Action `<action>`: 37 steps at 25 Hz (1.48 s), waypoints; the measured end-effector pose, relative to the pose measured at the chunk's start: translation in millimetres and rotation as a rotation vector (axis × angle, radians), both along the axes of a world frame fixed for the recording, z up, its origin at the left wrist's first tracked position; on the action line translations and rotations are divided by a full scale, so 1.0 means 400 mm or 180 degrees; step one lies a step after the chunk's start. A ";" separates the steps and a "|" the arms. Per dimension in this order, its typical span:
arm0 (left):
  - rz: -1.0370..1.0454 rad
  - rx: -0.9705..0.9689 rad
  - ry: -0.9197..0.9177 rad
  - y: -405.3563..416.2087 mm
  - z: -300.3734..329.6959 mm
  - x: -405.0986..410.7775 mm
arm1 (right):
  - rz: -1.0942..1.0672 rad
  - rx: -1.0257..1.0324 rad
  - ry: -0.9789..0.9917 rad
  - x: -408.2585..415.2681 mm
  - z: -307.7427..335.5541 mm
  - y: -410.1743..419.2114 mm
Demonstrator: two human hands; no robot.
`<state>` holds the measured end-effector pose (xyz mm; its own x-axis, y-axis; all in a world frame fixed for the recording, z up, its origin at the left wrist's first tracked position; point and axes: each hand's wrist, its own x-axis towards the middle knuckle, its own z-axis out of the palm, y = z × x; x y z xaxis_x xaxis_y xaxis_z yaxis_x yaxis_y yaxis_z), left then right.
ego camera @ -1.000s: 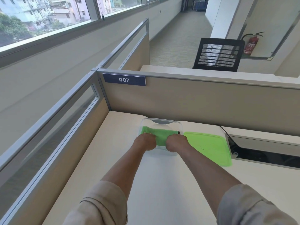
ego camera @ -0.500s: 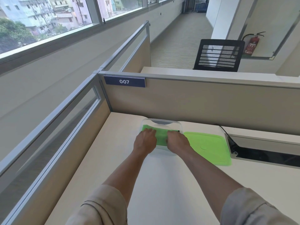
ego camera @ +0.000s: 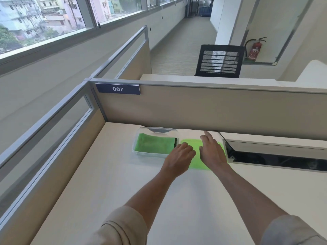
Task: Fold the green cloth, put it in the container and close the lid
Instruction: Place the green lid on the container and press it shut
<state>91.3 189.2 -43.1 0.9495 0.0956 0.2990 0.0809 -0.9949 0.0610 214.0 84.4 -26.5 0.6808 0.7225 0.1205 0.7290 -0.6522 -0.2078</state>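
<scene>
The folded green cloth (ego camera: 154, 145) lies flat inside the clear plastic container (ego camera: 141, 155) at the back of the desk, uncovered by hands. To the container's right lies the green lid (ego camera: 195, 161) on the desk, partly hidden under my hands. My left hand (ego camera: 180, 156) hovers over the lid's left part, by the container's right end, fingers loosely curled and holding nothing. My right hand (ego camera: 211, 151) is over the lid's right part, fingers spread, empty.
A beige partition (ego camera: 212, 112) with a "007" plate (ego camera: 117, 89) walls the desk's far edge; a glass-topped partition (ego camera: 53, 131) runs along the left. A recessed cable tray (ego camera: 276, 158) with a black cable opens at the right. Bare desk surface (ego camera: 115, 183) stretches toward me.
Both hands have let go of the cloth and moved right, from inside the container to above the lid. The cloth now lies flat in the container.
</scene>
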 end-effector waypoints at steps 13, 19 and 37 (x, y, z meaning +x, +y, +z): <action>0.0621 0.0174 0.0951 -0.113 -0.075 0.048 | -0.0156 -0.0499 0.0524 0.095 -0.096 -0.223; 0.0661 0.0312 0.0968 -0.127 -0.095 0.057 | -0.0138 -0.0503 0.0656 0.112 -0.125 -0.266; 0.0255 0.0463 -0.0420 -0.115 0.012 0.039 | -0.0449 0.0696 0.0597 0.142 -0.052 -0.323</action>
<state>106.8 143.4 -38.2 0.8922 0.1160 0.4365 0.1610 -0.9846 -0.0674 270.7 -44.7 -47.1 0.7973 0.5904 0.1255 0.5704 -0.6691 -0.4764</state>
